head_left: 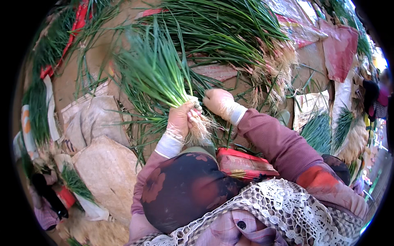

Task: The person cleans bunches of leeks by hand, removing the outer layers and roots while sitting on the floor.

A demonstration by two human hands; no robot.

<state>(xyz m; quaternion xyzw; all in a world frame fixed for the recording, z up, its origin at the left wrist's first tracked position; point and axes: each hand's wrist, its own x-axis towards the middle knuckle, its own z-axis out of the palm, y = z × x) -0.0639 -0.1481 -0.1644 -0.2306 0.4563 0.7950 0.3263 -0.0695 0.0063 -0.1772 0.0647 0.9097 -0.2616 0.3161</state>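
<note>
A bunch of spring onions (164,78), with long green leaves, pinkish-white stem ends and pale stringy roots, is gripped in my left hand (179,122). Its leaves point away to the upper left and look smeared by motion; the roots hang towards me. Just right of the stems, my gloved right hand (219,102) is closed with its fingers curled in, and what they hold, if anything, is hidden. Beyond both hands lies a big heap of spring onions (209,30), roots to the right.
Loose leaves litter the ground around my hands. A red bundle (246,164) sits by my knees. Pale sacks (108,164) lie at left, a pinkish sack (340,49) at far right. More onion bunches (318,131) lie on both sides. Other people are at the left and right rims.
</note>
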